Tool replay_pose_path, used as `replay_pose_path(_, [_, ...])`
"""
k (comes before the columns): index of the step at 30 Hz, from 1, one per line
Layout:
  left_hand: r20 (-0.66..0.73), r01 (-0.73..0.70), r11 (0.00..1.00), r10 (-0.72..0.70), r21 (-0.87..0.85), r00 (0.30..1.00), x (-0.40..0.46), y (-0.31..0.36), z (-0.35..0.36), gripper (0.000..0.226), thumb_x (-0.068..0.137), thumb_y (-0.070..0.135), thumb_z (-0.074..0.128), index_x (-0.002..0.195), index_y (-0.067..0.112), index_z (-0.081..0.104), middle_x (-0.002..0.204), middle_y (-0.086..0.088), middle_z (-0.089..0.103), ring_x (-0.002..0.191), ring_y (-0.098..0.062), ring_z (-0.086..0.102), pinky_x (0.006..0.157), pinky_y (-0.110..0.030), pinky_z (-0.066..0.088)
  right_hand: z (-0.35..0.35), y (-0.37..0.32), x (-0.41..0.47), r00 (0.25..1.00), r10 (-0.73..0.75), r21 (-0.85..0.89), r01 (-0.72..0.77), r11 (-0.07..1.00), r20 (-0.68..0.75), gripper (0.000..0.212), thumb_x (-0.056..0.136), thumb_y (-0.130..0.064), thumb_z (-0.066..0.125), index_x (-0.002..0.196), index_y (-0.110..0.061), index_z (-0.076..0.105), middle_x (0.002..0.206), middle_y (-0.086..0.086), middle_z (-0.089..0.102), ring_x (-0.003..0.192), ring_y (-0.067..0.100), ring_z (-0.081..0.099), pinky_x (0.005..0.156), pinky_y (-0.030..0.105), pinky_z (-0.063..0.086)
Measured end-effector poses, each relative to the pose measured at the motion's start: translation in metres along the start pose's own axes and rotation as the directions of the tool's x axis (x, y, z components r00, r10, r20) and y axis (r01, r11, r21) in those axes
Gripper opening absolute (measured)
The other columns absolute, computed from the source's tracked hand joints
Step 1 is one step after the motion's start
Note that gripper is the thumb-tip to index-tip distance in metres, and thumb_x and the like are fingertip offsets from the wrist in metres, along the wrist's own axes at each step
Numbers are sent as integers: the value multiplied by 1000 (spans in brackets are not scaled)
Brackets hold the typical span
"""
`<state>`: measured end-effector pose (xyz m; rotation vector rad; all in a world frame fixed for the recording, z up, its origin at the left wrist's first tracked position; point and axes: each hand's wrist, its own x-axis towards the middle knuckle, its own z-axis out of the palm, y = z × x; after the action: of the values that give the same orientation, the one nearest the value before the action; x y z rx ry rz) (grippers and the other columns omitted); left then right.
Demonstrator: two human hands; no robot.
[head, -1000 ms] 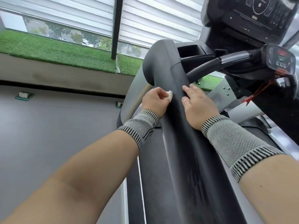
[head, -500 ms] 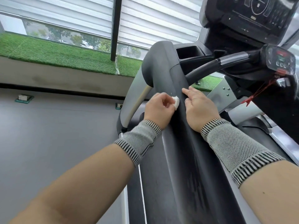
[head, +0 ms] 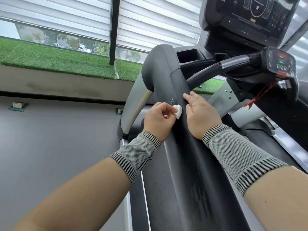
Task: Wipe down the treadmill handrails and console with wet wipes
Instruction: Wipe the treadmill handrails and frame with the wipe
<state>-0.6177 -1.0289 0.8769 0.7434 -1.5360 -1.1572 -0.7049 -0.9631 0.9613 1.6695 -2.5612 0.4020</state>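
Left hand (head: 158, 120) pinches a small folded white wet wipe (head: 228, 111)... correction not needed: the wet wipe (head: 177, 111) sits between thumb and curled fingers, a soft wad with rounded edges, pressed against the left handrail (head: 168, 90). Handrail is a broad matte dark-grey moulded bar, smooth, curving over at the top into a rounded shoulder; a faint pale speckled smear shows on it just above the wipe. Lower down the same bar has dull streaky marks. Right hand (head: 201, 115) rests flat on the handrail's right side, just beside the wipe, fingers straight and loose, index finger stretched forward, holding nothing. Both forearms wear knit wrist sleeves (head: 233, 152), grey mesh weave with black-and-white ribbed cuffs.

Console (head: 251, 15) sits upper right, glossy black screen in a grey plastic frame, with faint white dial graphics. Below it, a square recessed cup pocket (head: 189, 56) in black plastic. A curved black tubular grip bar (head: 216, 69) with a shiny clear-wrapped section runs to a rounded control pod (head: 280, 64) with small buttons and a red tab; a red safety cord (head: 260, 95) hangs off it. Silver-grey upright (head: 133, 104) left of the handrail. Background: grey floor, strip of green fake turf (head: 58, 59), white slatted blinds (head: 66, 12).
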Motion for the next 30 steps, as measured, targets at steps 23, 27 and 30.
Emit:
replay_pose_path(23, [-22, 55, 998, -54, 36, 998, 47, -6, 8, 17, 78, 6, 67, 71, 21, 64, 81, -5, 67, 61, 0, 51, 70, -19, 46, -4, 1, 34, 956, -56, -249, 132, 959, 289, 58, 98, -43, 19, 151, -28, 1, 158, -12, -9, 146, 14, -8, 118, 43, 2])
replay_pose_path(27, [10, 115, 990, -117, 85, 993, 71, -6, 4, 13, 81, 15, 68, 71, 20, 63, 68, 11, 61, 60, -2, 52, 68, -20, 48, -5, 2, 33, 960, -57, -224, 121, 967, 273, 59, 97, -35, 22, 151, -27, 1, 158, -12, -8, 146, 14, -7, 118, 44, 3])
replay_pose_path(30, [-11, 158, 986, -157, 59, 988, 67, -8, -3, 16, 80, 12, 68, 70, 23, 62, 67, 9, 59, 62, -6, 55, 68, -22, 48, -3, 4, 31, 964, -60, -210, 117, 971, 258, 60, 97, -34, 22, 151, -23, 0, 159, -9, -7, 146, 14, -7, 118, 45, 6])
